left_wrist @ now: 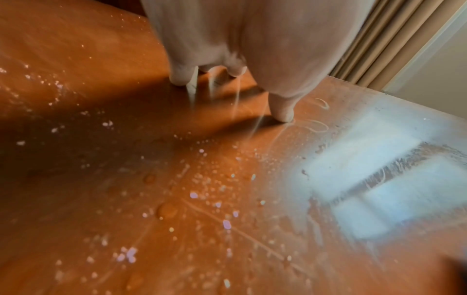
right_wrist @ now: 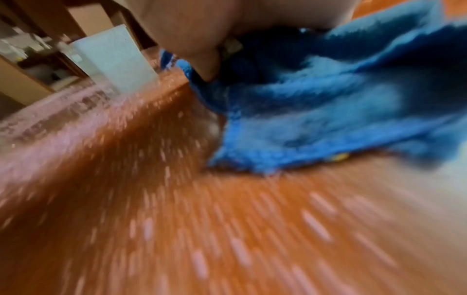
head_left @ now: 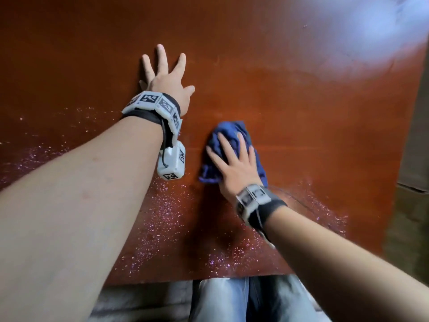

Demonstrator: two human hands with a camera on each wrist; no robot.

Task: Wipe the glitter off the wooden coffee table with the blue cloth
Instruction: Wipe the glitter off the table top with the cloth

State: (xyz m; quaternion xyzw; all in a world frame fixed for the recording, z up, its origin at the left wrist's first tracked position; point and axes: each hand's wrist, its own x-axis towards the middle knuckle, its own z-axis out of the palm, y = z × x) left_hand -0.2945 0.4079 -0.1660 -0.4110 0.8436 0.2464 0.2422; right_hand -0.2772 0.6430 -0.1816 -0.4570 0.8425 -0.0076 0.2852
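Note:
The blue cloth (head_left: 234,149) lies bunched on the reddish wooden coffee table (head_left: 301,112), right of centre. My right hand (head_left: 232,156) presses flat on it with straight, spread fingers; the right wrist view is motion-blurred and shows the cloth (right_wrist: 316,111) under the palm. My left hand (head_left: 166,73) rests flat on the table farther back and to the left, fingers spread, holding nothing. In the left wrist view its fingertips (left_wrist: 284,113) touch the wood. Pink-white glitter (head_left: 167,217) is scattered along the near part of the table, more glitter (head_left: 46,135) at the left.
The table's near edge (head_left: 197,278) runs just above my jeans-clad knees (head_left: 232,298). Its right edge (head_left: 404,159) borders a dim floor. A bright window reflection (head_left: 383,31) glares at the back right. Curtains (left_wrist: 394,40) hang beyond the table.

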